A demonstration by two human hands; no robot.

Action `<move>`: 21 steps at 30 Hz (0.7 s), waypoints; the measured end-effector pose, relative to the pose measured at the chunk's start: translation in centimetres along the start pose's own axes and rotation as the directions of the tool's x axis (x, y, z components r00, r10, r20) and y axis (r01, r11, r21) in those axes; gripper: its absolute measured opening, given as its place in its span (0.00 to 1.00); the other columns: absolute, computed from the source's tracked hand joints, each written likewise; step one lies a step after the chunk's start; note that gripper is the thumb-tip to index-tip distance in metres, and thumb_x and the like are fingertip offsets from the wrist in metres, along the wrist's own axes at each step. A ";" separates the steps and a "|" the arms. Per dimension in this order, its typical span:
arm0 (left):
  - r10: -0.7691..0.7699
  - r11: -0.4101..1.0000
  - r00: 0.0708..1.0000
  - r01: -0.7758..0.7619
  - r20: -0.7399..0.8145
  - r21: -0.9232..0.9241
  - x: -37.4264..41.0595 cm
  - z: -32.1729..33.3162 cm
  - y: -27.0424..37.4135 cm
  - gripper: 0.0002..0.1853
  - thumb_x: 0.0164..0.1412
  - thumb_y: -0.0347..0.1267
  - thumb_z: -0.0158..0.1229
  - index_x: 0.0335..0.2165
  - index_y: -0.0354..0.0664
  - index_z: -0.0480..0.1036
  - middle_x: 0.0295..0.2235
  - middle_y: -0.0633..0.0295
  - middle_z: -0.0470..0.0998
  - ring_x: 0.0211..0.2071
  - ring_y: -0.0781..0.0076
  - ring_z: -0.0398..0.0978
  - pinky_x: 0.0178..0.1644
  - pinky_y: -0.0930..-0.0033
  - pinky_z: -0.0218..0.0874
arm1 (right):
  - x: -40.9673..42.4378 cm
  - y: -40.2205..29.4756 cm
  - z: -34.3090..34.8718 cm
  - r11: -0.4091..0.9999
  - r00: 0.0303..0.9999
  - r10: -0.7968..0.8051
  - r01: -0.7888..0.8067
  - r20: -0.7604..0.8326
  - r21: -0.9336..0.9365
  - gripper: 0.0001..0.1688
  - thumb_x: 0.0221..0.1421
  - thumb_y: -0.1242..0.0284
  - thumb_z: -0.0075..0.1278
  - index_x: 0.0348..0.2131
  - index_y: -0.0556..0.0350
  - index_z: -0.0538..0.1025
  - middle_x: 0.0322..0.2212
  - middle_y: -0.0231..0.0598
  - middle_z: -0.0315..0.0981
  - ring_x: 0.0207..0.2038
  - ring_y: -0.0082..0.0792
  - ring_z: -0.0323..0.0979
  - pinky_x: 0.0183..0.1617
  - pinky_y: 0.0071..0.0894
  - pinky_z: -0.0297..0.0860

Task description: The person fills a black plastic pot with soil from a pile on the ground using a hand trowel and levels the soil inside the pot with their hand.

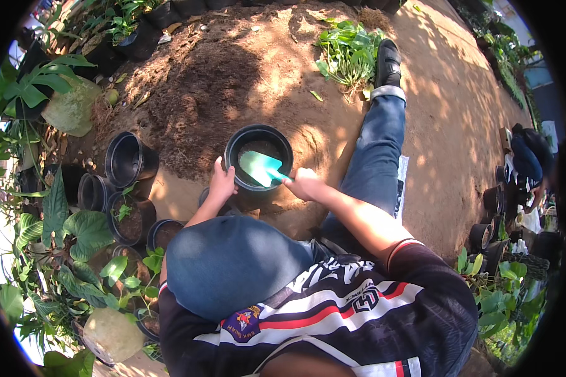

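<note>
A black plastic plant pot [229, 141] sits on the ground in front of me, with dark soil visible low inside it. My left hand [223, 181] grips the left side of its rim, thumb up along the wall. In my right hand [305, 184] is the handle of a turquoise hand trowel [260, 167]. Its blade lies over the mouth of the pot, pointing left, and looks bare of soil in the bright light. Beyond the pot spreads a heap of dark, loose potting soil [188, 108].
Black pots [127, 160], some with soil and seedlings, cluster at left beside leafy plants [87, 231] and a pale rock [112, 333]. Uprooted green plants [351, 52] lie by my outstretched leg's shoe [388, 63]. Far right, another person [528, 158] bends near more pots [481, 235].
</note>
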State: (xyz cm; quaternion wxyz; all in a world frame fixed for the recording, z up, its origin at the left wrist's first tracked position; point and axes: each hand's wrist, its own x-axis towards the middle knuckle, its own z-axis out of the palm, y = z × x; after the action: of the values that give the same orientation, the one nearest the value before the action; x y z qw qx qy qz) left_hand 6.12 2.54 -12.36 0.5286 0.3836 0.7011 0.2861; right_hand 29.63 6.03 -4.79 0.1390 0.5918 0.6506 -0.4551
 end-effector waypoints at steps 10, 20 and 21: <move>0.129 0.915 0.990 -0.101 -0.048 0.390 0.3 -0.8 -1.4 0.22 0.58 0.34 0.40 0.50 0.38 0.50 0.26 0.50 0.72 0.22 0.67 0.74 0.18 0.72 0.64 | 0.5 1.1 2.5 0.988 0.974 -0.139 0.126 -0.177 -0.084 0.26 0.51 0.57 0.43 0.29 0.66 0.74 0.26 0.60 0.71 0.34 0.53 0.70 0.40 0.45 0.66; -0.223 0.957 0.889 0.278 0.399 -0.084 -0.9 -1.4 0.9 0.22 0.61 0.31 0.39 0.52 0.45 0.47 0.36 0.51 0.69 0.22 0.67 0.73 0.23 0.71 0.69 | -1.2 0.3 2.7 0.989 0.978 -0.146 0.147 -0.148 0.002 0.24 0.50 0.62 0.41 0.27 0.72 0.73 0.26 0.62 0.70 0.33 0.54 0.71 0.39 0.45 0.67; -0.227 0.965 0.913 0.257 0.338 -0.046 -1.2 -1.3 0.4 0.21 0.61 0.31 0.39 0.52 0.45 0.47 0.36 0.51 0.69 0.22 0.67 0.73 0.23 0.72 0.69 | -1.6 0.0 2.7 0.986 0.978 -0.159 0.163 -0.138 0.022 0.24 0.50 0.63 0.41 0.27 0.72 0.73 0.26 0.63 0.70 0.33 0.54 0.71 0.39 0.45 0.67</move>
State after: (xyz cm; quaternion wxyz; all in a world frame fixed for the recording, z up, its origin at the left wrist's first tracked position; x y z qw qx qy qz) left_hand 5.14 1.80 -11.06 0.6865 0.3121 0.6312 0.1811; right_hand 29.05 2.97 -5.16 0.0474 0.5690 0.6966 -0.4344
